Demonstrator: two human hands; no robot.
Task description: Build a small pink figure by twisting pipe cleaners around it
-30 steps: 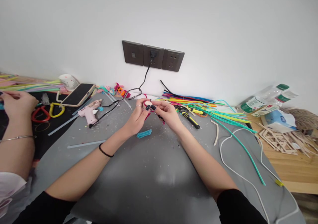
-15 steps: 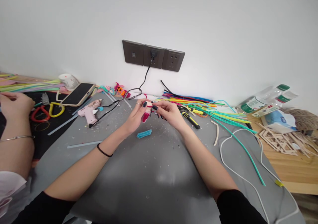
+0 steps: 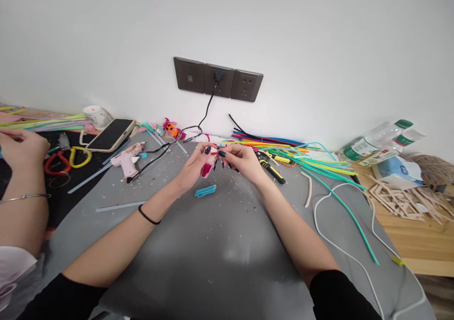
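Observation:
My left hand (image 3: 193, 167) is closed on a small fuzzy red and cream craft piece (image 3: 207, 169), pinched between thumb and fingers. From the other side my right hand (image 3: 241, 161) pinches at the piece's right edge; whatever lies between its fingertips is too small to make out. Both hands are raised a little over the grey table mat (image 3: 213, 249). Just below them lies a folded blue pipe-cleaner bundle (image 3: 205, 191). Yellow and black pliers (image 3: 271, 168) rest to the right of my right hand.
At left are a pink glue gun (image 3: 126, 161), a phone (image 3: 111, 134), scissors (image 3: 58, 163) and a co-worker's hand (image 3: 24, 149). Coloured pipe cleaners (image 3: 329, 166) and a white cable (image 3: 321, 230) spread at right. Bottles (image 3: 369, 142) stand beyond, near wooden pieces (image 3: 397, 201).
The craft piece has turned slightly in my left hand, showing more of its red side. My right fingertips have shifted a little; my arms stay in place.

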